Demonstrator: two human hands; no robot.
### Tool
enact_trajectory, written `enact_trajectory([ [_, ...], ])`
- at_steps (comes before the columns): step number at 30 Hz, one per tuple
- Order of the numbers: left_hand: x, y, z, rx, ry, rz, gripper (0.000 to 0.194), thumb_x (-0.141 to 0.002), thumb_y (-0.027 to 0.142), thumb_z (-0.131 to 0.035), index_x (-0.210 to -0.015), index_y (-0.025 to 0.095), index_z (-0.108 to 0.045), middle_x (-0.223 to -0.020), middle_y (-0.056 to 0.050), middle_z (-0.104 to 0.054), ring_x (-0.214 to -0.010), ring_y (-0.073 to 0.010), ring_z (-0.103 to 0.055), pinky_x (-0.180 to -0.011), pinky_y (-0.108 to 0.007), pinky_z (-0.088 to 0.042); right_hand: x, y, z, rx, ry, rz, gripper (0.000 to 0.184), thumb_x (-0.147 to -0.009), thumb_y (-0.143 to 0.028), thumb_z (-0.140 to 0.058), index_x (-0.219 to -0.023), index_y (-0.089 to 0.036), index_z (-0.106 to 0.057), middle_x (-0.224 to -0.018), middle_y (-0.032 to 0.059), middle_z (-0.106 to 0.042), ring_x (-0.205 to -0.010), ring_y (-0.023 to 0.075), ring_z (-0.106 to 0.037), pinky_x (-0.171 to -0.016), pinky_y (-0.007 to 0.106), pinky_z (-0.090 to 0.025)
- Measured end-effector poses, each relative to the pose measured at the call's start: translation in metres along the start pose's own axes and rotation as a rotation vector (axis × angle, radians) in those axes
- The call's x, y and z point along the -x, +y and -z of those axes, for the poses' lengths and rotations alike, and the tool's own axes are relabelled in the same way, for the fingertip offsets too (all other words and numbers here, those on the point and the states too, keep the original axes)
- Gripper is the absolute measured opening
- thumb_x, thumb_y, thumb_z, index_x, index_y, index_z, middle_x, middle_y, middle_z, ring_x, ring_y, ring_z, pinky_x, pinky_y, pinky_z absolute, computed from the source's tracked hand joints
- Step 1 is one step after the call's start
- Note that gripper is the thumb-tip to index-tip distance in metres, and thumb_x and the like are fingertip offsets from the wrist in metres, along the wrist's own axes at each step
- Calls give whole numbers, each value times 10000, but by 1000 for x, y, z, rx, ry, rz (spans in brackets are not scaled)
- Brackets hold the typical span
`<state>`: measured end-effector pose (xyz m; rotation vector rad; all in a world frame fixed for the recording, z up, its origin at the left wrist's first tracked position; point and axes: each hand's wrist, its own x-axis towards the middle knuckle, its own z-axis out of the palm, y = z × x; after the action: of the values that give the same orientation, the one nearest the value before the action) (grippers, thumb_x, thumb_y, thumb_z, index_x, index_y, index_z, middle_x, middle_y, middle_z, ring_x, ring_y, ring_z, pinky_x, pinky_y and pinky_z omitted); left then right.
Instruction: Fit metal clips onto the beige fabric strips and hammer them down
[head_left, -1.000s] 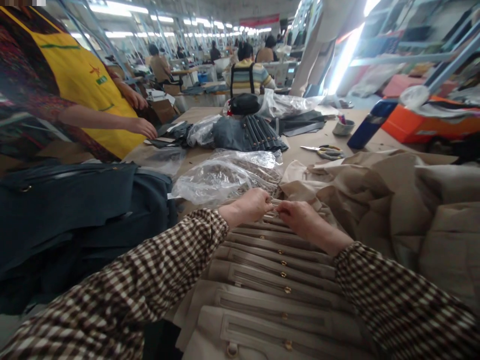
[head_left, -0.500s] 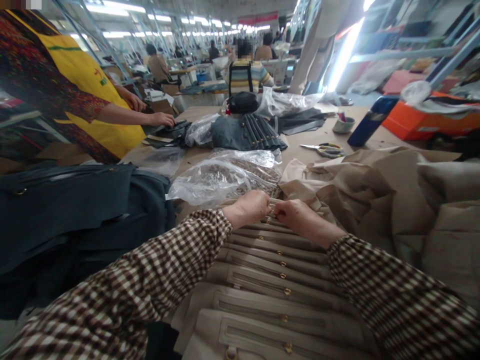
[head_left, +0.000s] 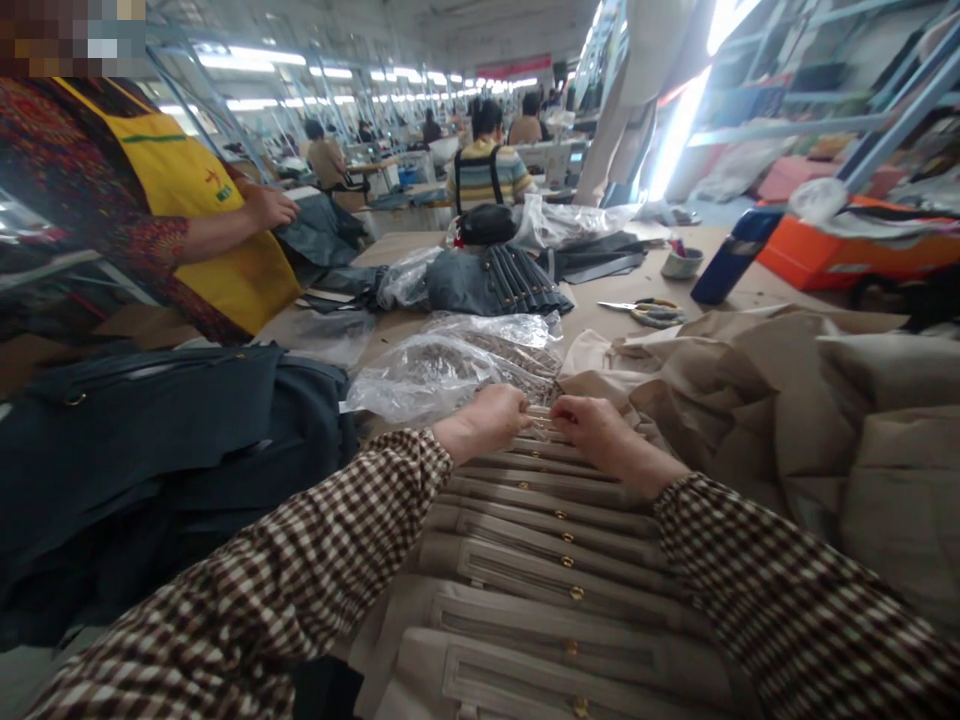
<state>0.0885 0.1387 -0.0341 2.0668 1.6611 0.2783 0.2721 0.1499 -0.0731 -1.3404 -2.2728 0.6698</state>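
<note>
Beige fabric panels [head_left: 525, 605] with zippers and gold-coloured pulls lie overlapped in a long row in front of me. At the row's far end, my left hand [head_left: 491, 420] has its fingers closed in a pinch on the farthest zippered panel [head_left: 538, 424]. Across a small gap, my right hand [head_left: 600, 432] pinches the same panel from the right; its fingertips are partly hidden. Just beyond both hands, a clear plastic bag [head_left: 427, 370] lies crumpled, with beige pieces showing through it.
Dark blue fabric pieces [head_left: 135, 450] are heaped at left, loose beige cloth [head_left: 735, 390] at right. Scissors [head_left: 645, 311], a small cup [head_left: 682, 262] and a blue phone-like object [head_left: 736, 256] stand farther back. Dark zippered panels [head_left: 495, 280] lie mid-table. A co-worker in a yellow apron [head_left: 217, 240] stands at left.
My hands have drawn slightly apart at the far end of the row. The co-worker at left has lifted a dark fabric piece from the table. My view has shifted slightly.
</note>
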Motion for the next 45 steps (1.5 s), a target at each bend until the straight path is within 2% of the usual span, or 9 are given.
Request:
enact_trajectory([
  [6, 9, 13, 8, 339, 36, -178, 266, -772, 201, -663, -1036, 181, -695, -983, -48, -715, -878, -153, -637, -762, -206, -463, -5, -33, -3, -997, 60, -132, 319, -638, -425, -746, -809, -158, -722, -713, 23, -680, -651, 141, -578, -633, 282, -479],
  [8, 11, 16, 5, 506, 41, -225, 271, -737, 170, -689, -1008, 169, -702, -964, -41, -710, -871, -142, -630, -775, -200, -463, -4, -43, -3, -1122, 73, -135, 335, -586, -432, -792, -750, -158, -693, -729, 27, -684, -688, 145, -597, -677, 292, -505],
  [11, 19, 17, 5, 584, 46, -114, 231, -758, 239, -695, -975, 160, -710, -730, 0, -651, -642, -100, -560, -606, -190, -429, -2, -47, 5, -1144, 190, -143, 343, -659, -482, -747, -764, -185, -611, -747, 6, -667, -681, 132, -607, -645, 269, -518],
  [14, 30, 18, 11, 638, -15, 83, 176, -819, 308, -634, -865, 145, -685, -522, 50, -491, -441, -70, -400, -439, -192, -300, 2, -40, 16, -1062, 135, -156, 320, -747, -494, -664, -840, -224, -519, -732, -25, -652, -572, 123, -611, -523, 245, -502],
  [17, 37, 19, 17, 690, -20, 148, 127, -825, 271, -613, -795, 150, -639, -513, 59, -468, -415, -63, -395, -411, -187, -287, 8, -33, 18, -868, -22, -150, 244, -757, -392, -636, -909, -209, -582, -608, -54, -579, -398, 76, -481, -368, 185, -349],
  [22, 34, 11, 13, 654, -103, 73, 230, -827, 364, -617, -785, 143, -661, -523, 49, -479, -406, -57, -367, -396, -194, -254, 17, -35, 11, -725, -210, -161, 442, -776, -258, -544, -1215, -205, -547, -661, -43, -616, -394, 72, -472, -346, 179, -326],
  [28, 30, -1, -1, 498, -188, -70, 237, -826, 304, -564, -788, 131, -721, -544, 35, -512, -441, -60, -349, -429, -204, -242, 21, -29, -1, -650, -327, -159, 207, -809, -247, -499, -994, -190, -573, -703, -15, -617, -426, 77, -464, -368, 188, -323],
  [34, 26, -1, -3, 196, -187, -33, 225, -808, 233, -544, -732, 115, -720, -533, 26, -507, -503, -90, -429, -485, -218, -291, 19, -8, -2, -99, -176, 136, 161, -817, -195, -539, -717, -171, -663, -660, 27, -626, -592, 128, -513, -568, 250, -366],
  [45, 22, -1, -5, 24, -156, 32, 156, -780, 172, -597, -703, 118, -722, -546, 0, -558, -547, -117, -480, -526, -243, -301, 17, -15, -9, 162, -180, 16, 190, -785, -152, -565, -742, -198, -744, -664, 20, -656, -608, 129, -526, -583, 241, -345],
])
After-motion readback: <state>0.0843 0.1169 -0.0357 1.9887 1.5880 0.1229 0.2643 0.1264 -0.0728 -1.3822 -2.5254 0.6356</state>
